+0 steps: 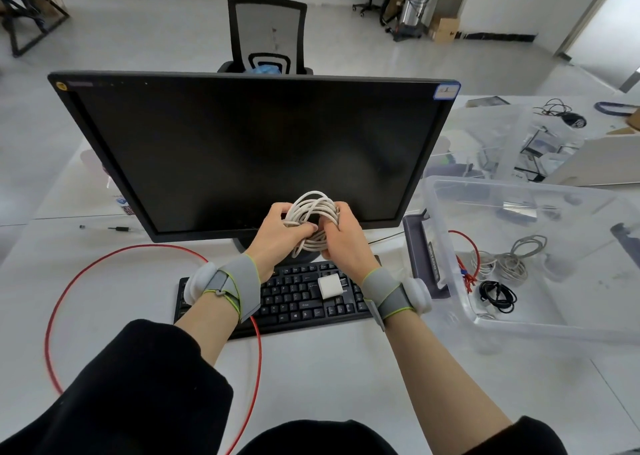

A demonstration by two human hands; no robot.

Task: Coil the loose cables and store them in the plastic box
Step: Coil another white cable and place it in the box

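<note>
Centrally, a white cable (313, 217) wound into a coil is held above the keyboard (298, 297) and in front of the dark monitor (249, 149). The left hand (282, 233) grips the coil at its 9 o'clock side, fingers curled through the loops; the right hand (343, 236) grips it at 3 o'clock, fingers likewise curled round the strands. Grey wrist straps carrying white pods are worn on both forearms. A white charger block (329, 286) rests on the keyboard, at 6 o'clock from the coil. A red cable (104, 260) lies in a wide loop on the surface (329, 378), at 8 o'clock from the hands, with one side passing under the left forearm. The clear plastic box (519, 323) stands open at 3 o'clock, just beside the keyboard; inside it are seen a grey cable bundle (516, 260), a black cable coil (497, 295) and a second red cable (467, 264). Its grey-handled lid cannot be told apart from the near wall. More clear containers (491, 143) stand at 1 o'clock, and an office chair (266, 35) is placed at 12 o'clock behind the monitor.
</note>
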